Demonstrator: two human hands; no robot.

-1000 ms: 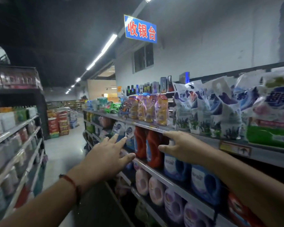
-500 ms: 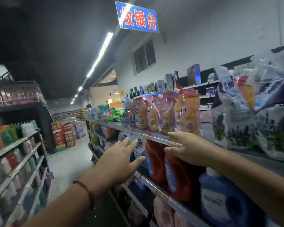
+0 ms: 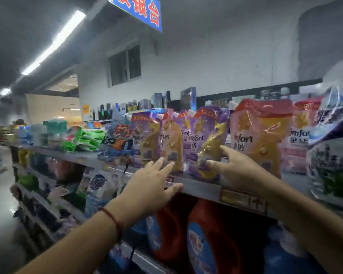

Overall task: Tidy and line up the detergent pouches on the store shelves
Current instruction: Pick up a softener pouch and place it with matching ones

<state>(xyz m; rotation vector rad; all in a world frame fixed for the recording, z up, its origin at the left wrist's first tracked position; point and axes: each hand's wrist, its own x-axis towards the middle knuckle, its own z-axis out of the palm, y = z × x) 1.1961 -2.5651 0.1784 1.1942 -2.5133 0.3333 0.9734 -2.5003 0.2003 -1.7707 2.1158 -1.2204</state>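
Several Comfort pouches stand in an uneven row on the top shelf (image 3: 202,186). A purple and gold pouch (image 3: 210,143) leans at the middle, a gold one (image 3: 171,143) stands left of it, and a big red-topped one (image 3: 259,135) stands to the right. My right hand (image 3: 232,167) is spread, thumb and fingers touching the lower part of the purple and gold pouch. My left hand (image 3: 152,186) is flat with fingers apart, its fingertips at the base of the gold pouch and its thumb on the shelf edge.
White and blue pouches (image 3: 333,155) crowd the shelf's right end. Green packs (image 3: 87,138) lie further left. Red detergent jugs (image 3: 212,234) fill the shelf below. An aisle floor (image 3: 0,204) runs along the left, and a blue sign (image 3: 143,10) hangs overhead.
The view has moved closer to the Comfort pouches. Both hands rose from the shelf below up to the top shelf and now touch the pouches.
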